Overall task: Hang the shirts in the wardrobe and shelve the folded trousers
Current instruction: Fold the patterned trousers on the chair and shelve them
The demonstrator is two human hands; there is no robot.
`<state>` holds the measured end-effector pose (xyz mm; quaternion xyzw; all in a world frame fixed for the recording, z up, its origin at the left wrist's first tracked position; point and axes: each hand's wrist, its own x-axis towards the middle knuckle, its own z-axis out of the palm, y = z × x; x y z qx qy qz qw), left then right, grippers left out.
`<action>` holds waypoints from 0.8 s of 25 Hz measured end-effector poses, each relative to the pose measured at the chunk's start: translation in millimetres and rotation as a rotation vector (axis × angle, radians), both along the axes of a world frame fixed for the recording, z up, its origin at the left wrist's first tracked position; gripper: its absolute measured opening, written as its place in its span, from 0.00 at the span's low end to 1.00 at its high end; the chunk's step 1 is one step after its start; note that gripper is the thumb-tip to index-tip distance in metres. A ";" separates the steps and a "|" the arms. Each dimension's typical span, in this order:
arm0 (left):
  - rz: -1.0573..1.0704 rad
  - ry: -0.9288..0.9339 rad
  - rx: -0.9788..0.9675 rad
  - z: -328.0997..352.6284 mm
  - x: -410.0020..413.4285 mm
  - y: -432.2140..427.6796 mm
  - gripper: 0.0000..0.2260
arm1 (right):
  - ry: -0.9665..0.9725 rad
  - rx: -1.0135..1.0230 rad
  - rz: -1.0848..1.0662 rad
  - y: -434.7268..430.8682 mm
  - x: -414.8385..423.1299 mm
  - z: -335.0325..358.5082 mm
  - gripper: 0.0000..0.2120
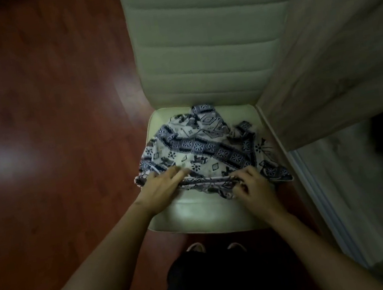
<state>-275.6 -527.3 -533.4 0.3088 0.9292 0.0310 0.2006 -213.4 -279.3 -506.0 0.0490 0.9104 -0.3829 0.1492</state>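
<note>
- left hand (160, 188) is pressing flat on the shirt (201, 148), fingers (177, 171) straight
- right hand (254, 186) is pinching its near edge, fingers curled
- shirt's lying bunched on the chair (196, 217), just past the fingers

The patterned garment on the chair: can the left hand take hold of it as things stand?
Probably yes. The left hand rests flat on the near edge of the patterned garment; nothing lies between them, and the right hand pinches the hem further right.
</note>
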 end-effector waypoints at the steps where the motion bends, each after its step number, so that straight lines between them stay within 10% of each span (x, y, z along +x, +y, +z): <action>1: 0.025 -0.001 0.027 24.2 -4.0 5.0 0.25 | 0.035 0.002 0.010 9.5 1.0 25.1 0.13; 14: -0.037 0.386 0.145 433.9 -66.4 10.0 0.11 | 0.716 0.048 -0.003 95.9 -27.5 428.2 0.10; 20: 0.233 -0.067 1.181 519.1 -19.7 1.4 0.08 | 0.806 -0.321 -0.083 122.3 5.7 496.5 0.13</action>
